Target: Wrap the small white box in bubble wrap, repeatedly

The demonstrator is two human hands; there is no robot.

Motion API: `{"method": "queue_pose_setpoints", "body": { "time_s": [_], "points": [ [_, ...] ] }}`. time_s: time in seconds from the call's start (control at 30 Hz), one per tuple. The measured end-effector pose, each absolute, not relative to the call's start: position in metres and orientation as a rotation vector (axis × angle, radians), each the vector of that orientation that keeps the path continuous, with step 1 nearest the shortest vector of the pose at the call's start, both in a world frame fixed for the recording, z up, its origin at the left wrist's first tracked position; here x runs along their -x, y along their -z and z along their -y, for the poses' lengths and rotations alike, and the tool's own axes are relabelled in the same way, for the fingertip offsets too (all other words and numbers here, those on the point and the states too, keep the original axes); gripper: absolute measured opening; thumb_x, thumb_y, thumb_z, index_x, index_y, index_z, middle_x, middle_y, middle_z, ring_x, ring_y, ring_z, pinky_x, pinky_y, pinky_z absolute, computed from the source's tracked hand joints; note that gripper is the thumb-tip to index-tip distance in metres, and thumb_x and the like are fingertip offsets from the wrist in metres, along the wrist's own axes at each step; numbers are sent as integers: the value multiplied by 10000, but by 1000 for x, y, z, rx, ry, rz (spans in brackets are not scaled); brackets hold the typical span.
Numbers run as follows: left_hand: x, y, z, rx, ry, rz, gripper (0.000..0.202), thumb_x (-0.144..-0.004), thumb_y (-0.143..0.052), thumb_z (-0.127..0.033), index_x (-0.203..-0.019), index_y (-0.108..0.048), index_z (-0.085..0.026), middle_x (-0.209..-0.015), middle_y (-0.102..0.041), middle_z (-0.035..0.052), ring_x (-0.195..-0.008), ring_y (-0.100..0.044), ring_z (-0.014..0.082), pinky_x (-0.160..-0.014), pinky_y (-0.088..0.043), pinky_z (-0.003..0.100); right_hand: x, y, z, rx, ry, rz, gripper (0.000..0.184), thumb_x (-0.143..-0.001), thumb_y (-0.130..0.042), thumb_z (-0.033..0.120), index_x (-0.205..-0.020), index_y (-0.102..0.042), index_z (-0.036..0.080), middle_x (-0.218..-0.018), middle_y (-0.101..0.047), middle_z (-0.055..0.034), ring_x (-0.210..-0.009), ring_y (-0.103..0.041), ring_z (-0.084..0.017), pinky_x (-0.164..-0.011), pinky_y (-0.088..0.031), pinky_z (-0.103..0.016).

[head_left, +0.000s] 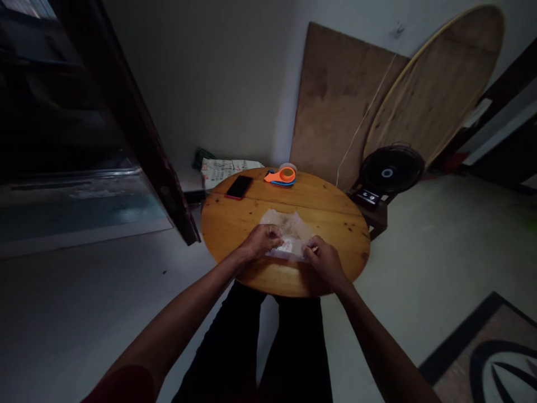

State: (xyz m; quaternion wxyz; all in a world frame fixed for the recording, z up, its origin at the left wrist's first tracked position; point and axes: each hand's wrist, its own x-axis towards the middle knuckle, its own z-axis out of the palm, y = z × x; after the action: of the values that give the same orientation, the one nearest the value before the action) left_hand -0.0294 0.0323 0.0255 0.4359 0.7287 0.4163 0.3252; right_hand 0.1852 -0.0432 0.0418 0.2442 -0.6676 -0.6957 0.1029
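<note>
A translucent plastic bag (291, 226) lies across the front half of the round wooden table (226, 224). Something brownish shows through it, and a small patch of reddish print is visible near its lower edge. My left hand (264, 240) pinches the bag at its left side, thumb and fingers pressed together. At the lower right corner my right hand (324, 257) grips the bag with curled fingers. Its fingertips are partly hidden. An orange and blue tape dispenser (284, 174) sits at the table's far edge, beyond both hands.
A phone (239, 187) with a red edge lies at the table's far left. Behind stand a printed sack (229, 168), a brown board (335, 95) and a round wooden tabletop (440, 84) against the wall. A black fan (390, 172) stands right of the table.
</note>
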Motion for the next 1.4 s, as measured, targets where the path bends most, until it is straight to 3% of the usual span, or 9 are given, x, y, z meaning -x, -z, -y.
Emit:
{"method": "queue_pose_setpoints", "body": {
  "time_s": [0.1,0.17,0.37,0.57,0.7,0.93,1.13,1.27,1.4],
  "points": [
    [29,-22,-34,-1786,-818,-1023,161,-702,-658,-292,-736,-633,-136,-620,-575,-25,-546,-477,78,-499,-331,171,-173,-42,58,1720,132,1960,255,-921,-451,268,-1083,-607,148,-1103,-650,-115,-917,-587,-205,-810,-408,-319],
    [28,-23,-34,-1788,-820,-1032,150,-697,-656,-276,-742,-629,-136,-625,-572,-28,-544,-469,74,-496,-325,168,-160,-43,68,1607,340,2100,249,-943,-424,224,-1059,-635,158,-1157,-639,-122,-1006,-558,-230,-870,-373,-352],
    [24,-25,-33,-1781,-841,-1027,123,-692,-623,-212,-788,-624,-136,-624,-543,-40,-550,-452,71,-501,-330,163,-127,-44,68,1543,338,2474,345,-932,-469,198,-1260,-556,135,-1277,-589,-144,-1097,-520,-249,-918,-363,-379],
    [39,-32,-36,-1843,-883,-1078,242,-725,-642,-305,-906,-629,-145,-774,-608,3,-669,-521,103,-571,-393,187,-128,-54,53,1647,331,2569,325,-947,-435,214,-1245,-562,185,-1223,-599,-130,-1064,-524,-245,-889,-357,-371],
    [66,-40,-36,-1850,-815,-1111,388,-730,-661,-354,-1056,-606,-151,-749,-559,-13,-623,-488,99,-538,-375,196,-123,-62,53,1654,324,2600,335,-945,-435,209,-1256,-557,242,-1197,-591,-120,-1059,-513,-252,-877,-335,-379],
    [68,-30,-36,-1916,-620,-1364,269,-738,-600,-210,-1000,-637,-163,-682,-552,-28,-576,-496,98,-509,-337,193,-116,-70,47,1697,306,2616,330,-946,-408,190,-1213,-592,255,-1125,-601,-123,-1049,-511,-255,-870,-318,-387],
    [77,-36,-36,-1895,-489,-1694,435,-665,-730,-398,-1007,-615,-155,-845,-648,58,-735,-612,180,-585,-402,233,-116,-72,47,1704,342,2644,334,-937,-408,180,-1205,-597,247,-1154,-596,-134,-1070,-513,-263,-878,-330,-392],
    [80,-41,-37,-1692,-335,-1705,449,-660,-734,-443,-970,-612,-142,-602,-624,33,-504,-588,191,-477,-402,258,-114,-74,47,1697,367,2683,348,-926,-400,155,-1200,-600,235,-1143,-608,-140,-1064,-533,-260,-889,-342,-396],
    [73,-40,-37,-1596,-304,-1679,258,-692,-716,-363,-716,-620,-125,-395,-507,0,-381,-498,149,-429,-365,239,-111,-78,47,1670,404,2714,320,-916,-411,150,-1158,-615,200,-1105,-625,-149,-1037,-559,-253,-901,-349,-396]
  ]
}}
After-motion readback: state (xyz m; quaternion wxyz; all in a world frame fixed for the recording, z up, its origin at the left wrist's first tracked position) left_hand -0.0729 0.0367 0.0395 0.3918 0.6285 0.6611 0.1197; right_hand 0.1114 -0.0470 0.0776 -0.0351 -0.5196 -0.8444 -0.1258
